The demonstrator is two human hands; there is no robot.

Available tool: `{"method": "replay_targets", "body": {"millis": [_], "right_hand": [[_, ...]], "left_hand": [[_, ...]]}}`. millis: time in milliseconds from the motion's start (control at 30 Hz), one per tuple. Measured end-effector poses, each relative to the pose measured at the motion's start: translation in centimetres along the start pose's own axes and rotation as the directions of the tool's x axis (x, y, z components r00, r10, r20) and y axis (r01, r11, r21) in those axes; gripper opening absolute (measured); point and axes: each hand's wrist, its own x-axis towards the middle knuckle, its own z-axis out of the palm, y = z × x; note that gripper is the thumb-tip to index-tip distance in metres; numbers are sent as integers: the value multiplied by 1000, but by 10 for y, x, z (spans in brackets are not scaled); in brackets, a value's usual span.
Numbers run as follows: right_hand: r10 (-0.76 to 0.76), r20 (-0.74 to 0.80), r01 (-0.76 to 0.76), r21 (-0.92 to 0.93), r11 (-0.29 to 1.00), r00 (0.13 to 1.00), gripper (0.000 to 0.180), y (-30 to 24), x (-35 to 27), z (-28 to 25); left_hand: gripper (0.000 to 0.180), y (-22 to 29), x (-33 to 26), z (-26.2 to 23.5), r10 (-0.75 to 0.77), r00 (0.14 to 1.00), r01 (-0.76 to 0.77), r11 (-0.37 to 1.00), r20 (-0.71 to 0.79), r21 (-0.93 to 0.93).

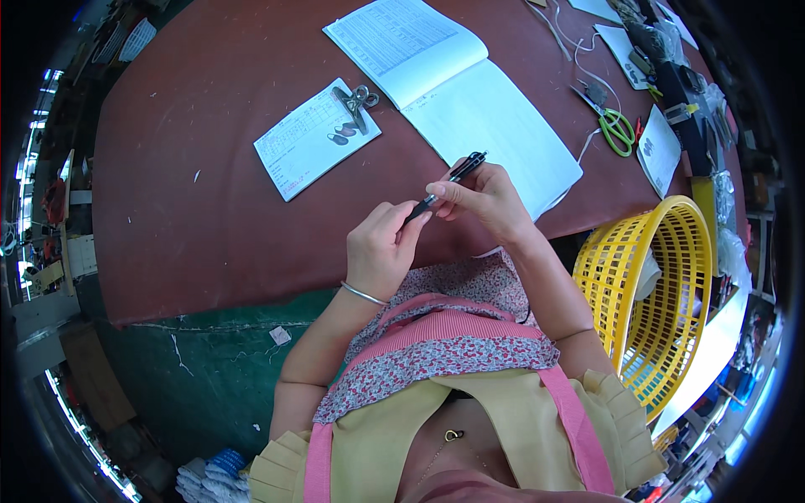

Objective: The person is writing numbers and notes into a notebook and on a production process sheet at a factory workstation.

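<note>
Brown table (210, 210) | both hands raised; left grip (381, 251), right grip (482, 197) grasping black pen (444, 186)

Dark red worktable (210, 210), green floor (210, 369), yellow basket (662, 285) at right.

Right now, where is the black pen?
In the head view, the black pen is held between both hands, left hand and right hand, just before the open notebook.
</note>
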Motion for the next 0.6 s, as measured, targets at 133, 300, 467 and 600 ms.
{"method": "replay_targets", "body": {"millis": [133, 300, 467, 600], "right_hand": [[-12, -11, 14, 165, 986, 1000, 34, -1, -4, 12], [-65, 48, 56, 160, 985, 997, 37, 9, 3, 5], [-103, 89, 39, 543, 839, 991, 32, 5, 3, 9], [-102, 19, 84, 428, 900, 995, 28, 3, 2, 8]], "left_hand": [[14, 2, 4, 7, -2, 999, 0, 999, -35, -49], [15, 1, 8, 8, -31, 999, 29, 994, -13, -105], [19, -3, 7, 11, -235, 964, 267, 867, 126, -420], [23, 0, 6, 7, -282, 888, 453, 664, 362, -594]]}}
